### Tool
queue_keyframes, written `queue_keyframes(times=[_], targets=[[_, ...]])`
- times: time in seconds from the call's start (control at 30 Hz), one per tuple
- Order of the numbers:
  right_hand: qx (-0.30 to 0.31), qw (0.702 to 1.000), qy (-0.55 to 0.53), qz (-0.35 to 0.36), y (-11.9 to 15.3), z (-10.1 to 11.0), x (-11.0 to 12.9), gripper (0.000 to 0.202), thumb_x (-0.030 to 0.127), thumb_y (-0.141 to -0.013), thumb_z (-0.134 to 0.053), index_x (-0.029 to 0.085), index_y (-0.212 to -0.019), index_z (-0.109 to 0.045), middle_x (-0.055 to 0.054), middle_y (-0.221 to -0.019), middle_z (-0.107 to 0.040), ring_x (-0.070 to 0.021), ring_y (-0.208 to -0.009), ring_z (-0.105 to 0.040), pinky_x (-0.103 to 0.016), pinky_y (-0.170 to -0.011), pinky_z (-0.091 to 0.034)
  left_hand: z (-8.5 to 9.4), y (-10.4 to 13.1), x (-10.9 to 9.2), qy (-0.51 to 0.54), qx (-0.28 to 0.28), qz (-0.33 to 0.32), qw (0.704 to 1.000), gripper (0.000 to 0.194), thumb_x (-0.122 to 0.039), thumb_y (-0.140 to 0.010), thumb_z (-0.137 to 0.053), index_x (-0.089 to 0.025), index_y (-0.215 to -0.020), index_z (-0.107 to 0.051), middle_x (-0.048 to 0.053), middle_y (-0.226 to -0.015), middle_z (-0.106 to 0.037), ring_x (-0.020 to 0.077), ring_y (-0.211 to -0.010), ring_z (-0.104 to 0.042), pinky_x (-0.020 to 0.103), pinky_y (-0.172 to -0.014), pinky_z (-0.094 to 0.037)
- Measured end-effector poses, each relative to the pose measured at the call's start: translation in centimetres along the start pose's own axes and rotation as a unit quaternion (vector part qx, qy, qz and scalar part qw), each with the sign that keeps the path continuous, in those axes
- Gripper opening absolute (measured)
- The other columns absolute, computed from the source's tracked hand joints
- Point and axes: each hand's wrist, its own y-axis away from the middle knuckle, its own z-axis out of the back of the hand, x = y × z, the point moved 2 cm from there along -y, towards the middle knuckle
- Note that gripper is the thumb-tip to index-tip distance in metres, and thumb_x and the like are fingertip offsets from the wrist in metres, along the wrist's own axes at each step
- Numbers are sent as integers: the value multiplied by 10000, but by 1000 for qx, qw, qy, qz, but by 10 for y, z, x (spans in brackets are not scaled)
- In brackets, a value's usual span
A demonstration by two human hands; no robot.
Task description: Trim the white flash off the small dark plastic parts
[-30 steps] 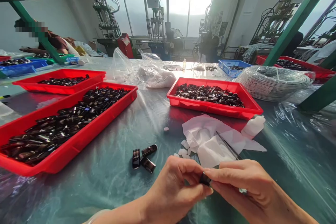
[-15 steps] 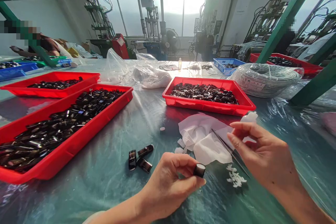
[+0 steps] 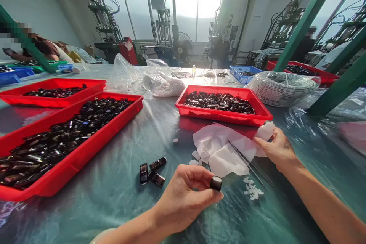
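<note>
Bright windows [image 3: 185,15] stand behind a desk [image 3: 114,206] sheeted in plastic. Left of and beyond the left hand, a long red tray [image 3: 93,149] is heaped with black parts; its raised wall runs slantwise and bounds that side. Nearer the hand, three loose parts [image 3: 143,173] lie close together, probably kept apart from the heap for easy reach.

The left hand [image 3: 178,202] pinches one black part [image 3: 216,184] between thumb and fingers, its pale round end tipped up, likely so that this face can be seen and reached. Bare desk lies between this hand and the middle tray [image 3: 223,118], whose near wall limits reach beyond.

Right of the hand are a crumpled cloth [image 3: 219,156], tweezers [image 3: 247,165] lying partly over it, and white bits [image 3: 252,190], all close to the fingers.

The right hand [image 3: 281,150] has thumb and fingers closed around a white bottle [image 3: 265,130], just below the tray's corner. Beyond that hand, a wrapped coil [image 3: 281,89] and green post [image 3: 320,101] narrow the far right side.
</note>
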Motion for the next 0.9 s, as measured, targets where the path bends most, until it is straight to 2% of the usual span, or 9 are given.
queue_keyframes(times=[0.07, 0.17, 0.33, 0.37, 0.4, 0.47, 0.53, 0.7, 0.9], targets=[[24, 1000, -10, -11, 0, -1, 1, 263, 327, -830, -565, 133, -1006, -578, -45, -881, -641, -144, -696, -612, -303, -601, -513, -1, 0, 0, 7, 3, 1, 1000, 54, -128, -608, -683, -102, -646, -655, 3, -621, -578, 93, -612, -482, 206, -595, -392], [28, 999, -19, 30, 6, 5, 18, 320, 311, -729, -637, 131, -992, -613, -67, -796, -675, -202, -672, -624, -322, -567, -498, -1, 0, 0, 12, -3, 7, 1000, 51, -107, -591, -682, -103, -639, -668, 4, -618, -592, 91, -605, -490, 206, -601, -401], [22, 984, -40, 171, 39, 19, 67, 359, 238, -722, -590, 254, -1081, -614, -42, -1112, -624, -244, -999, -569, -361, -752, -481, -2, 0, -2, 16, -6, 17, 1000, 64, -91, -561, -683, -101, -624, -681, 3, -595, -597, 89, -588, -490, 203, -588, -396], [15, 974, -49, 219, 47, 21, 75, 334, 203, -734, -566, 276, -1055, -623, -24, -1073, -636, -228, -1003, -564, -373, -809, -459, -2, 0, -1, 15, -5, 18, 1000, 66, -97, -560, -686, -100, -625, -681, 2, -588, -593, 88, -584, -486, 204, -586, -394], [11, 953, -46, 298, 55, 22, 84, 348, 157, -744, -544, 277, -1062, -618, -31, -1059, -638, -227, -986, -569, -396, -827, -446, -2, 0, 0, 13, -4, 19, 1000, 67, -105, -561, -689, -99, -627, -682, 1, -583, -588, 88, -581, -482, 205, -586, -392], [8, 913, -38, 407, 69, 24, 95, 407, 71, -754, -501, 277, -1094, -592, -45, -1062, -629, -228, -992, -564, -419, -839, -429, -2, 1, 2, 8, -3, 17, 1000, 78, -126, -564, -698, -101, -636, -684, -1, -582, -584, 86, -580, -471, 205, -585, -389], [5, 881, -24, 472, 77, 25, 101, 453, 12, -750, -474, 261, -1116, -571, -62, -1064, -622, -239, -999, -561, -435, -835, -418, -1, 1, 4, 3, -6, 18, 1000, 90, -141, -563, -707, -105, -643, -685, -1, -588, -586, 86, -583, -467, 204, -586, -386], [3, 854, 7, 520, 84, 26, 106, 456, -44, -761, -439, 213, -1119, -557, -94, -1059, -616, -255, -1029, -545, -463, -842, -386, -1, 2, 5, -21, 3, 16, 1000, 91, -152, -575, -706, -107, -653, -691, 1, -602, -588, 88, -600, -469, 197, -588, -383], [-12, 852, 26, 523, 87, 27, 111, 372, -13, -797, -453, 211, -1064, -581, -85, -1039, -634, -250, -1022, -564, -445, -838, -379, -1, 3, 8, -20, 17, 27, 999, 96, -162, -583, -711, -115, -665, -692, 1, -623, -599, 90, -614, -475, 192, -592, -386]])
